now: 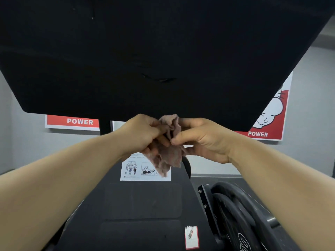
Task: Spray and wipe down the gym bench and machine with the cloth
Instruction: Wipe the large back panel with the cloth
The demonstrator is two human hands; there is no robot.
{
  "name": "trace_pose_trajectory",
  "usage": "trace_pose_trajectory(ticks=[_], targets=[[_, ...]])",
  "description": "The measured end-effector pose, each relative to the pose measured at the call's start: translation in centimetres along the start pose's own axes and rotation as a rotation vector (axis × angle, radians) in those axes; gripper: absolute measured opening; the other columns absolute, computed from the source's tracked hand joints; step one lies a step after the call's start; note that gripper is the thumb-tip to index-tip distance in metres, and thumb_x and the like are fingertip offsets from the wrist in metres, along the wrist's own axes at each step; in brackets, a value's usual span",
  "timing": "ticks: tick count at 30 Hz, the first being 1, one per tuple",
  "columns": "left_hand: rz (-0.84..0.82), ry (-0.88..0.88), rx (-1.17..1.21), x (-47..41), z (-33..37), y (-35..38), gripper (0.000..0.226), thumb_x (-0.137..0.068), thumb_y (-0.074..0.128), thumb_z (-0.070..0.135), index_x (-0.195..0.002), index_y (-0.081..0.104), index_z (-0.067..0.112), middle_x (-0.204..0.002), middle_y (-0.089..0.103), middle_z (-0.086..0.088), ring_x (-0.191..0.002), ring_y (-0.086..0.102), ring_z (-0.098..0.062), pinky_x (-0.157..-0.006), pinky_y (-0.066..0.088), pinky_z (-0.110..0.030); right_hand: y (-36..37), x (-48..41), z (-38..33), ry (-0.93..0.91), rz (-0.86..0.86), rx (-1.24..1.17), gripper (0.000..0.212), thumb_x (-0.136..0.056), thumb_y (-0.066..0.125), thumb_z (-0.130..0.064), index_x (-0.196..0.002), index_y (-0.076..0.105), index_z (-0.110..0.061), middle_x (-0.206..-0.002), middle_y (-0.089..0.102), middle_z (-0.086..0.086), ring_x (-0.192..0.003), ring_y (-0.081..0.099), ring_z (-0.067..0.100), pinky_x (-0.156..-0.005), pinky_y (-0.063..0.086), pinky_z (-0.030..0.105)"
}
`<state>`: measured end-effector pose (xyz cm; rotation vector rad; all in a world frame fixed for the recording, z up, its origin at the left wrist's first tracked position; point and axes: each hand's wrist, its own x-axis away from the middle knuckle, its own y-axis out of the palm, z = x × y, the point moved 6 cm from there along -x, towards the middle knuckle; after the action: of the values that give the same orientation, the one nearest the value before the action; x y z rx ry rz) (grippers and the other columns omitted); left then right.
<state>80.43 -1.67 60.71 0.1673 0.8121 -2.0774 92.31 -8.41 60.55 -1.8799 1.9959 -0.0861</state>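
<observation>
Bunching the cloth [168,153] w/ both hands just below the lower edge of the big black pad [145,60], prob. to refold it for a fresh face before wiping. Left hand [143,133] grips the upper folds, fingers [159,132] curled into the fabric. Right hand [203,140] pinches an edge btw thumb & index; its other fingers are curled behind. Cloth is held in the air, above the machine frame [145,200] under the pad; can't tell if its top touches the pad. It looks pinkish-brown, thin & crumpled, w/ a ragged corner hanging in front of the instruction sticker [134,171] below the pad. Can't tell if it's damp. Weight plates [235,205] sit below the pad, to the right. No spray bottle in view.
</observation>
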Motion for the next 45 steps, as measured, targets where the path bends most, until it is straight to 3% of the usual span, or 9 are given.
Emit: trace_pose_trajectory(ticks=[6,9,16,23,26,31,35,39,45], targets=[[0.2,0.145,-0.021,-0.1,2.5,-1.5,0.042,-0.067,0.076,0.057,-0.088,0.073,0.021,-0.086,0.068,0.008,-0.081,0.061,-0.006,-0.075,0.049,-0.027,-1.8,1.0,-1.7,-0.033,0.189,0.027,0.035,-0.087,0.043,0.01,-0.092,0.072,-0.01,-0.077,0.068,0.007,-0.066,0.065,0.015,-0.056,0.051,0.024],[-0.036,0.149,0.1,0.5,3.9,-0.6,0.073,-0.057,0.073,0.058,-0.122,0.062,0.025,-0.117,0.068,0.008,-0.111,0.062,-0.008,-0.102,0.047,-0.032,-2.6,1.8,-3.4,-0.049,0.225,-0.046,0.036,-0.091,0.04,0.006,-0.093,0.073,-0.011,-0.084,0.071,0.012,-0.072,0.067,0.018,-0.062,0.056,0.029],[-0.055,-0.17,0.437,0.7,4.2,0.6,0.02,-0.092,0.062,0.028,-0.095,0.075,0.013,-0.105,0.074,-0.009,-0.093,0.07,-0.026,-0.083,0.056,-0.04,-6.7,5.1,-4.9,-0.157,0.836,0.223,0.008,-0.085,0.062,-0.011,-0.087,0.057,-0.016,-0.079,0.058,0.002,-0.073,0.055,0.015,-0.074,0.059,0.037],[-0.004,-0.023,0.662,1.1,8.0,2.0,0.037,-0.094,0.036,0.013,-0.108,0.067,-0.001,-0.099,0.07,-0.024,-0.079,0.07,-0.029,-0.064,0.06,-0.034,-1.9,6.9,-5.2,-0.369,0.443,0.49,0.052,-0.081,0.079,-0.027,-0.123,0.053,-0.043,-0.108,0.065,-0.017,-0.093,0.066,-0.001,-0.081,0.057,0.02],[-0.031,0.177,0.472,1.6,11.1,2.5,0.036,-0.098,0.038,0.012,-0.112,0.07,0.02,-0.106,0.074,-0.007,-0.098,0.071,-0.019,-0.094,0.054,-0.037,-5.0,7.6,-6.8,-0.483,0.619,0.207,0.041,-0.09,0.07,-0.013,-0.124,0.055,-0.031,-0.106,0.069,-0.007,-0.093,0.069,0.007,-0.08,0.061,0.033],[0.26,0.818,-0.419,2.0,20.9,0.5,0.026,-0.097,0.052,0.02,-0.112,0.061,0.039,-0.104,0.062,0.023,-0.096,0.056,0.01,-0.082,0.042,-0.001,-11.1,11.0,-14.3,-0.795,1.051,0.082,0.012,-0.098,0.055,-0.023,-0.093,0.063,-0.03,-0.093,0.071,-0.007,-0.086,0.069,0.013,-0.076,0.061,0.039],[0.63,1.283,-0.932,0.8,28.0,-0.3,0.037,-0.086,0.051,0.021,-0.12,0.066,0.019,-0.129,0.061,0.003,-0.127,0.049,-0.017,-0.105,0.033,-0.033,-16.4,13.5,-22.3,-1.041,1.526,0.216,0.012,-0.085,0.059,-0.023,-0.084,0.062,-0.035,-0.114,0.05,-0.008,-0.094,0.063,0.019,-0.078,0.058,0.035],[0.781,1.257,-1.28,-3.4,32.4,-0.6,0.053,-0.087,0.042,0.026,-0.137,0.054,0.015,-0.152,0.042,-0.007,-0.144,0.032,-0.025,-0.118,0.014,-0.043,-19.0,9.4,-24.3,-0.858,1.478,0.602,0.027,-0.088,0.06,-0.039,-0.103,0.067,-0.018,-0.122,0.05,0.001,-0.11,0.048,0.016,-0.087,0.035,0.008],[0.934,1.115,-1.596,-9.8,30.8,-0.9,0.066,-0.092,0.018,0.043,-0.153,0.023,0.019,-0.163,0.011,-0.005,-0.15,0.012,-0.023,-0.122,0.005,-0.05,-19.0,6.7,-20.3,-1.04,1.334,0.909,0.009,-0.083,0.067,-0.009,-0.089,0.062,-0.013,-0.108,0.053,-0.002,-0.098,0.057,0.019,-0.083,0.051,0.031]])
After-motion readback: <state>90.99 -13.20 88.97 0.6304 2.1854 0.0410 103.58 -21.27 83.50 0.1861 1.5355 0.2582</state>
